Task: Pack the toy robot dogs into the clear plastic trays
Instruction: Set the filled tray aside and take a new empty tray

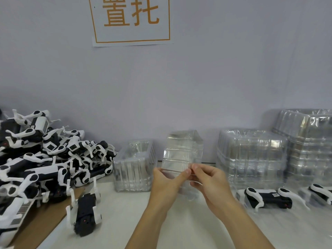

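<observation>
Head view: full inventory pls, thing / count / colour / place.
toy robot dogs, pile: too many to count, black and white, heaped at left, partly on brown cardboard
single dog: one, black with white legs, on its back near the pile
packed dog: one, black and white, in a clear tray at right; another partly cut off at the edge
tray stack: one, clear, left of centre by the wall
tall tray stacks: two, clear, at right
held tray: one, clear, centre, raised
sign: one, white with orange characters, on the wall
table: white
left hand, right hand: both pinching the held tray's near edge
</observation>
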Action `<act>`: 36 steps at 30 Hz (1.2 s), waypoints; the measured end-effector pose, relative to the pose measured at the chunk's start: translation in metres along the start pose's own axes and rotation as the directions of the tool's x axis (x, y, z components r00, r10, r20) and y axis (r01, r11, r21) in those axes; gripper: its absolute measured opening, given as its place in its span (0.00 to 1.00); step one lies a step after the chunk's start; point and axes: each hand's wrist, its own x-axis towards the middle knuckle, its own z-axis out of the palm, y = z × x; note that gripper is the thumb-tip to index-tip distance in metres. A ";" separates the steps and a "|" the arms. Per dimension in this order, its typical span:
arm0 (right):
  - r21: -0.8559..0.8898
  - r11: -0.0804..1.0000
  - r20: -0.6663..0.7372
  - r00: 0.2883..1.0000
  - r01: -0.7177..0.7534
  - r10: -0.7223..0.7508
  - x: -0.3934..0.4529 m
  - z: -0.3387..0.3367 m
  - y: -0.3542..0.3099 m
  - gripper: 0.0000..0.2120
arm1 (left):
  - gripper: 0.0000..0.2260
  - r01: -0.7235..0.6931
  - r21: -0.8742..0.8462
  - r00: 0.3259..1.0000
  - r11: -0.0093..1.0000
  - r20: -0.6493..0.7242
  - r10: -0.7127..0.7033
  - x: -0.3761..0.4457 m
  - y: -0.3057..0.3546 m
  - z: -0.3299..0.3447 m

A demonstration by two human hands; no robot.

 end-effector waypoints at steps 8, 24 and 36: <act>-0.296 0.944 -0.007 0.988 0.148 -0.157 0.000 0.004 -0.007 0.13 | 0.26 -0.099 0.203 0.984 0.974 -0.123 0.126 -0.001 -0.002 0.006; -0.317 0.923 -0.048 0.969 0.217 -0.244 0.005 -0.003 -0.016 0.08 | 0.27 -0.212 0.284 0.930 0.935 -0.235 0.282 0.005 0.003 0.000; -0.187 0.943 -0.439 0.835 0.276 -0.332 0.011 -0.069 -0.061 0.17 | 0.25 -0.203 0.233 0.919 0.951 -0.289 0.267 0.009 0.000 -0.007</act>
